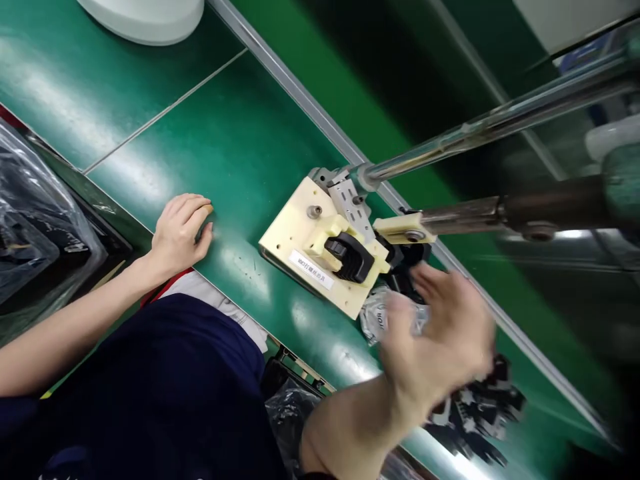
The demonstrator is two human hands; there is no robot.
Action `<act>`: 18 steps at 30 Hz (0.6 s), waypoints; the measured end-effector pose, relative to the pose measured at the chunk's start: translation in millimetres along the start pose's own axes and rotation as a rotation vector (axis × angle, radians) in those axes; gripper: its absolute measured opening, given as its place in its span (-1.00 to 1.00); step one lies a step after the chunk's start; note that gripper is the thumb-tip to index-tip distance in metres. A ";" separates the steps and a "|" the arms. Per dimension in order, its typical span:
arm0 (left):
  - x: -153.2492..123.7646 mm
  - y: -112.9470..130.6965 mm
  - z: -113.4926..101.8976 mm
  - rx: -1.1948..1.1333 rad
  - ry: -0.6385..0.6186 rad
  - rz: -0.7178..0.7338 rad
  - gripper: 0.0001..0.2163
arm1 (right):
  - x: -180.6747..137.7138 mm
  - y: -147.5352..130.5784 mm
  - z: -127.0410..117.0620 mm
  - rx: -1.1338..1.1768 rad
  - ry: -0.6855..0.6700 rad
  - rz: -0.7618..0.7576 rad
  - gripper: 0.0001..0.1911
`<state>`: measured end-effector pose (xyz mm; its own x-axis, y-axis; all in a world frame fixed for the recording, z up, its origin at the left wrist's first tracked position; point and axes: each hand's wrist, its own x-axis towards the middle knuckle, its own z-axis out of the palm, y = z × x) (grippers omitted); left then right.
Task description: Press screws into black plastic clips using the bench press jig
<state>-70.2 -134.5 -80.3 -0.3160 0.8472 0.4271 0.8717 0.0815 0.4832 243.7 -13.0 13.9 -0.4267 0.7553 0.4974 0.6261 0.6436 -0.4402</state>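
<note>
My left hand (183,230) rests on the near edge of the green bench, its fingers loosely bent and the thumb apart, with nothing visible between them. My right hand (440,333) is blurred by motion, thumb and fingers apart, and seems to hold nothing. It hovers right of a cream fixture block (285,227) with a printed label. In the fixture's nest sits a black ribbed plastic part (350,257). Just beyond my right fingertips lie a clear plastic bag (375,313) and more black parts, partly hidden by the hand.
A metal pole (440,150) and a powered tool shaft (460,217) reach over the bench from the right. Several black and grey parts (480,413) are heaped at lower right. A white rounded object (145,17) stands at upper left. Plastic-lined bins (40,220) sit below the edge.
</note>
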 end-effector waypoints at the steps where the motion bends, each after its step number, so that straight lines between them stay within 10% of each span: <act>1: -0.2 -1.4 0.6 0.003 0.013 0.017 -0.77 | 0.6 3.1 12.3 -0.031 -0.022 -0.006 -0.43; 9: -5.6 21.8 -10.9 -0.258 0.009 -0.094 -0.74 | 22.2 0.1 12.6 -0.060 -0.136 -0.113 -0.46; 18: -8.1 123.8 -35.8 -1.354 -0.473 -0.463 -0.48 | -32.8 -63.8 -1.2 0.206 0.052 -0.245 -0.28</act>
<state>26.9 -150.1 3.5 -0.0818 0.9909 -0.1071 -0.3467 0.0725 0.9352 218.6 -79.0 26.6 -0.5112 0.5705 0.6428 0.3609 0.8213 -0.4419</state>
